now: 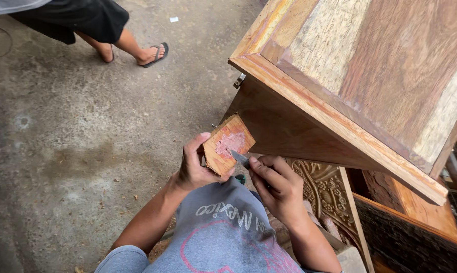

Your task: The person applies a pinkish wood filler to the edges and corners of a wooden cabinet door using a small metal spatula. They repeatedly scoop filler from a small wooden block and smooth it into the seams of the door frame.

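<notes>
My left hand (195, 167) grips a small flat piece of wood (223, 146) smeared with pinkish filler paste. In my right hand (276, 187) is a small metal putty blade (240, 157), and its tip rests on the paste. Both hands are just below the corner of a large wooden cabinet (309, 108) with a framed, patchy top panel. My grey shirt fills the bottom of the view.
Carved wooden panels (327, 194) lean under the cabinet at the right. Stained grey concrete floor (87, 126) spreads to the left. Another person's legs in sandals (150, 53) stand at the top left. A metal latch (238, 80) sticks out of the cabinet's side.
</notes>
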